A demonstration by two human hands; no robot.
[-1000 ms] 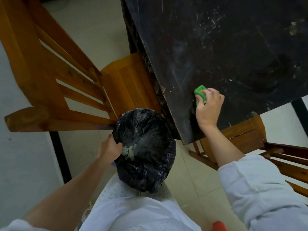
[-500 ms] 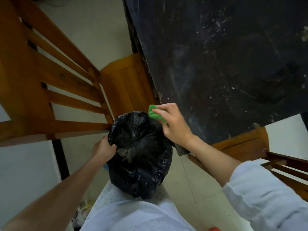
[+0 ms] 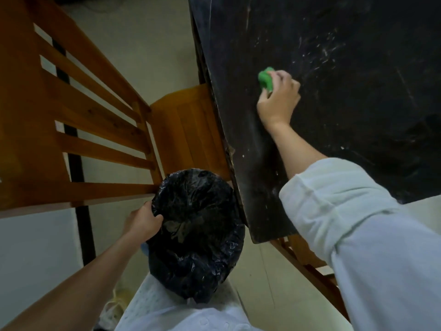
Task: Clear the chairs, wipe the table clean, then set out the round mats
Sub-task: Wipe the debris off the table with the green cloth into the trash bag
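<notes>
Head view is showing a wooden chair point(image 3: 78, 130) standing at far left. Beside it, the left hand point(image 3: 143, 223) is gripping the rim of a black-lined bin point(image 3: 198, 235), fingers curled over it. Further right, the right hand point(image 3: 279, 99) is pressing a green sponge point(image 3: 265, 78), fingers wrapped around it, onto the dark, smeared table point(image 3: 346, 91).

The dark counter point(image 3: 358, 120) is smeared with pale streaks and crumbs, thickest toward its far right. A green sponge point(image 3: 265, 79) lies pressed flat on it near the left edge, under the right hand point(image 3: 278, 101), well up from the near corner
</notes>
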